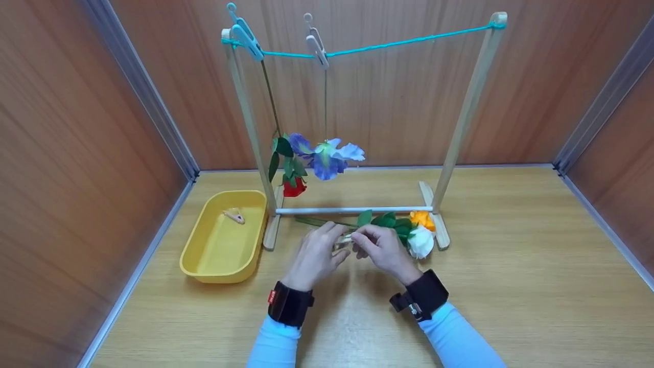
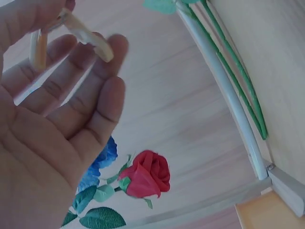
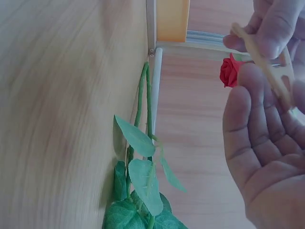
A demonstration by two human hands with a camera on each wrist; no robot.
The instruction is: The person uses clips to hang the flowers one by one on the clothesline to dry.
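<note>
Just below centre frame, a person's left hand (image 1: pixel 312 256) and right hand (image 1: pixel 384 250) together pinch a small, pale wooden clothespin (image 3: pixel 261 62), which could spring away if a thumb slipped.

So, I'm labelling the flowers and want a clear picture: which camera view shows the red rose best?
The left wrist view: the red rose appears large there, its layered petals in plain sight. The head view shows it small, bloom down, below its leaves; the right wrist view shows it small, beside the right hand.
</note>
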